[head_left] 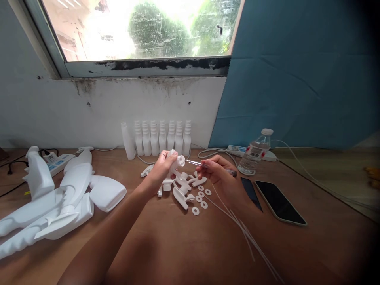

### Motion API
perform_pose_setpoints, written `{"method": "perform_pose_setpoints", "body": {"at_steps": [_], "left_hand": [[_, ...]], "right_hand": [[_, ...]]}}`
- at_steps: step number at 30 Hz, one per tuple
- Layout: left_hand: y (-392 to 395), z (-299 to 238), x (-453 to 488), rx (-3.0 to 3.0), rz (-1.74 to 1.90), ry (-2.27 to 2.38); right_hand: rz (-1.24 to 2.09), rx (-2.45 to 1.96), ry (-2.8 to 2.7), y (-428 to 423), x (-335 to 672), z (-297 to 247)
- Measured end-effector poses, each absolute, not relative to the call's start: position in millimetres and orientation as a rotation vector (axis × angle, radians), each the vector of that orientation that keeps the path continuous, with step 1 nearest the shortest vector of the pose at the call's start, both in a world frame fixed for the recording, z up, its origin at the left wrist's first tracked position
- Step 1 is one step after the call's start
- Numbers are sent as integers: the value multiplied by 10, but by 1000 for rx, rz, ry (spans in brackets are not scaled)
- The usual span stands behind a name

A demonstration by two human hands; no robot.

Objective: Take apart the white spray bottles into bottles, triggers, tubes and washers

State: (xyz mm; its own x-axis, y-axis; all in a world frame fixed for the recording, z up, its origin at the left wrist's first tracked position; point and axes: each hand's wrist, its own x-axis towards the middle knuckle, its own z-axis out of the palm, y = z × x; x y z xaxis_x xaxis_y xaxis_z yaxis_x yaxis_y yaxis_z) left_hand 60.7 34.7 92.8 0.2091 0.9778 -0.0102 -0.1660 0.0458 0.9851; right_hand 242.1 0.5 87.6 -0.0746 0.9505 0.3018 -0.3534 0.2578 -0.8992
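Window [142, 27] glare; dim desk; dark edges

This is looking like a small makeshift assembly workshop, set up at a plain wooden table [184, 245] against a stained white wall under a grimy window [142, 29]. Batches of identical white plastic parts are lying about: a row of ribbed bottles [162, 138] is standing at the far edge, trigger-sprayer housings [59, 198] are piling up on the left, and small washers [202, 198] and nozzle pieces are sitting mid-table. A power strip [56, 162] is trailing cables at far left.
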Motion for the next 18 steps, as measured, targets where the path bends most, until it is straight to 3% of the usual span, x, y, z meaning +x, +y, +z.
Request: {"method": "perform_pose_setpoints", "body": {"at_steps": [7,11,18], "left_hand": [[348,920,594,1345,1102,991],[352,931,472,1729,1135,1193],[394,809,277,2092,693,1325]], "right_hand": [[1279,-659,-1029,42,2452,888],[1115,-689,-970,83,2553,949],[856,-893,-1036,66,2692,1036]]}}
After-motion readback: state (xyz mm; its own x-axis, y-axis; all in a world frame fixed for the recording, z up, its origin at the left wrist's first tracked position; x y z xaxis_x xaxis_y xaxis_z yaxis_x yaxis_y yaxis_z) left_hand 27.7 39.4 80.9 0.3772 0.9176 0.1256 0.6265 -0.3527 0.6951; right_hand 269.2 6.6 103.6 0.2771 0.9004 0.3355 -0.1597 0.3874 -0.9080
